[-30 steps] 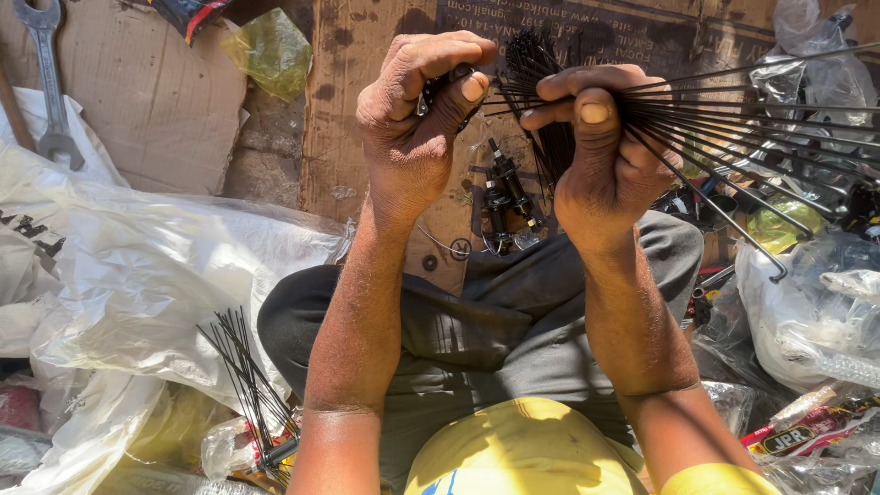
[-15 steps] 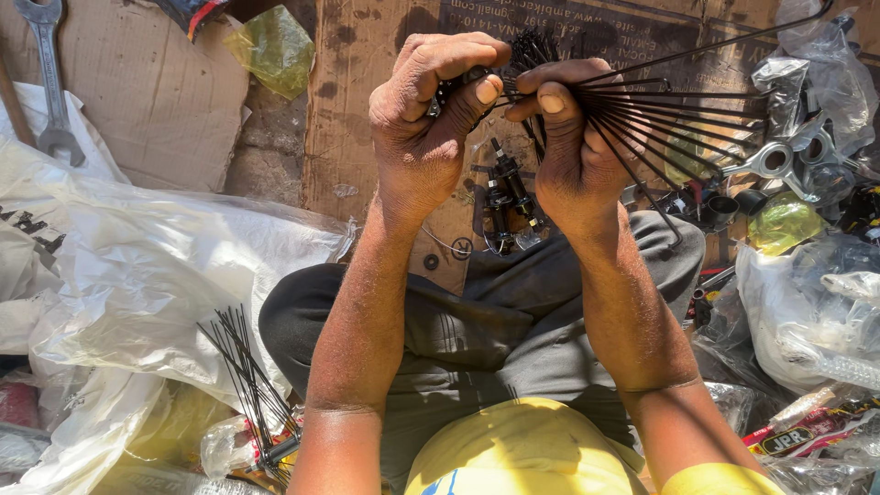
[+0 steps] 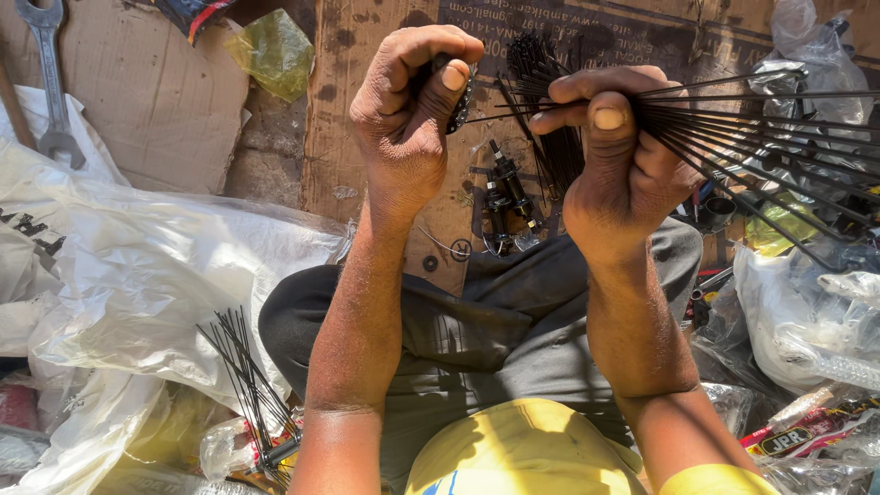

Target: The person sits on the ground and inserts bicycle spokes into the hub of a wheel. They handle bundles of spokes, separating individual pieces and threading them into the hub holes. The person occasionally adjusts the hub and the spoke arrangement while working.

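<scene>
My left hand (image 3: 412, 119) is raised in front of me, fingers closed around a small dark wheel hub (image 3: 460, 96). My right hand (image 3: 619, 156) grips a bundle of thin black spokes (image 3: 761, 137). They fan out to the right from my fist, and their short ends stick up above my fingers (image 3: 532, 64) close to the hub. A thin spoke runs from the hub toward my right hand. Both forearms rise from my lap, over grey trousers (image 3: 495, 330).
On the cardboard floor (image 3: 367, 137) lie small dark axle parts (image 3: 504, 197). A second bundle of black spokes (image 3: 247, 385) rests at lower left on white plastic sacks (image 3: 137, 275). A spanner (image 3: 50, 73) lies top left. Plastic bags and clutter (image 3: 807, 302) fill the right side.
My hands have drawn slightly apart and the spoke bundle has shifted right. The hub in my left hand has come further into view.
</scene>
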